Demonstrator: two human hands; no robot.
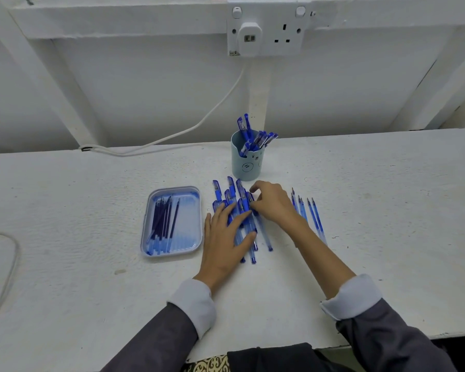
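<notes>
Pens (231,187) under left hand (226,237), right hand (273,202) pinching 1

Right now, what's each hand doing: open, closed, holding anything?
Left hand: open, fingers flat on the pen pile.
Right hand: pinching a pen from that pile.

Left hand (223,237) lies flat over the pile of pens (241,202), hiding its middle. Right hand (273,202) curls in, fingertips buried among the caps: pinching one or not, can't tell. Its forearm covers part of the uncapped pens (314,214) nearer the tabletop's right edge.
</notes>
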